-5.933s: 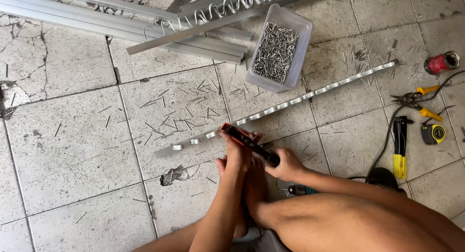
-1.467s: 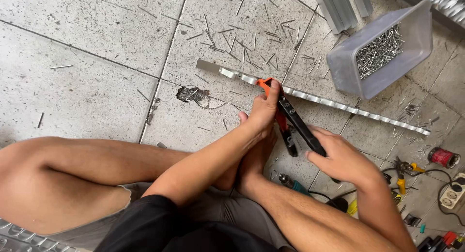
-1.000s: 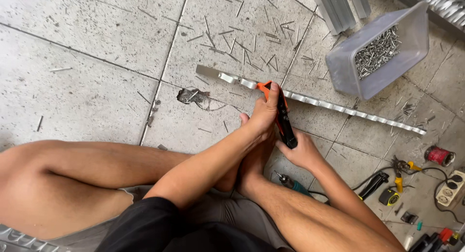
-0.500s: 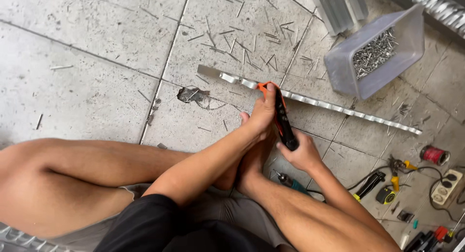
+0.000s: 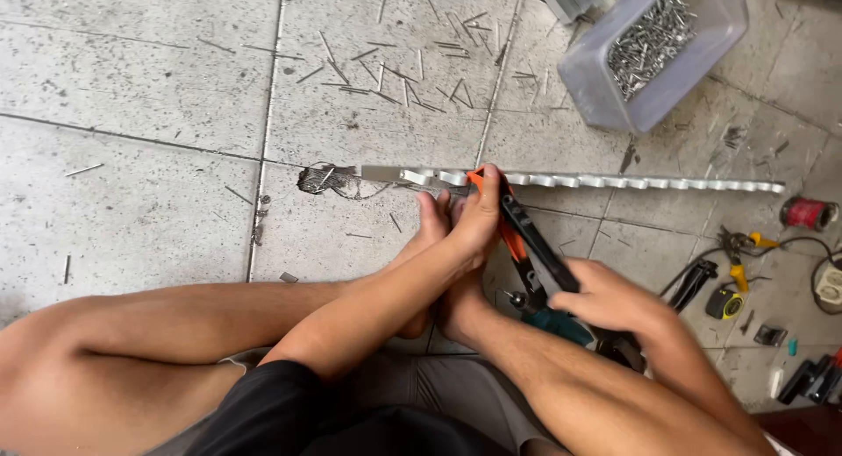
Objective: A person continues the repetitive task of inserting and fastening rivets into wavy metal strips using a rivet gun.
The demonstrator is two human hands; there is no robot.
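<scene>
Two hands share one tool: our left hand is wrapped around the orange head of the hand riveter, fingers curled closed on it right where its nose meets the metal strip, and that thumb side hides the exact point of contact. Our right hand grips the black handles farther back, fingers folded over them; how far apart the handles stand we cannot tell, since the palm covers them. Our feet sit just under the left hand, and whether they touch the strip is hidden by that hand. The strip lies flat on the tiled floor, its ribbed run reaching right toward a red spool. A plastic tub of rivets stands beyond it, cut off at the top edge. Something teal shows under our right wrist, mostly covered. A tape measure and small tools lie at the right, partly out of frame.
</scene>
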